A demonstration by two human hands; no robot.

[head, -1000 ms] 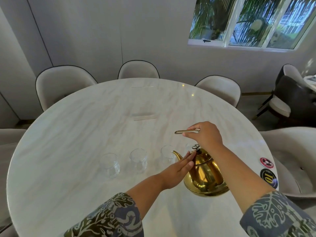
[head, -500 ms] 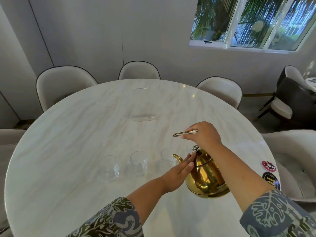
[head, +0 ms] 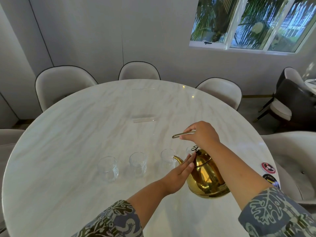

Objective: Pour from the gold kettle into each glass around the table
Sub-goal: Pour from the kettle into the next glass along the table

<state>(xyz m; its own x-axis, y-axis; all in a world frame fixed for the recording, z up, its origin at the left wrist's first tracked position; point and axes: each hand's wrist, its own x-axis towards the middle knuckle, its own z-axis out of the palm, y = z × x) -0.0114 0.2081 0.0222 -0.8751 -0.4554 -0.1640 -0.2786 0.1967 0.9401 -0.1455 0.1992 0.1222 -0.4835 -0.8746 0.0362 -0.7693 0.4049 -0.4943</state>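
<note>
Above the bench (head: pixel 68 134) my right grip (head: pixel 202 136) clasps the gold kettle (head: pixel 205 177) handle, while my flat, unclenched left grip (head: pixel 177 177) touches its lid.

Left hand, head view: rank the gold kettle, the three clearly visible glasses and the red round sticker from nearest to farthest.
From the left hand:
1. Gold kettle, touched at its lid side by the fingertips.
2. Right glass, just beyond the spout.
3. Middle glass, to the left.
4. Left glass and red sticker, on opposite sides; too close to call.
</note>
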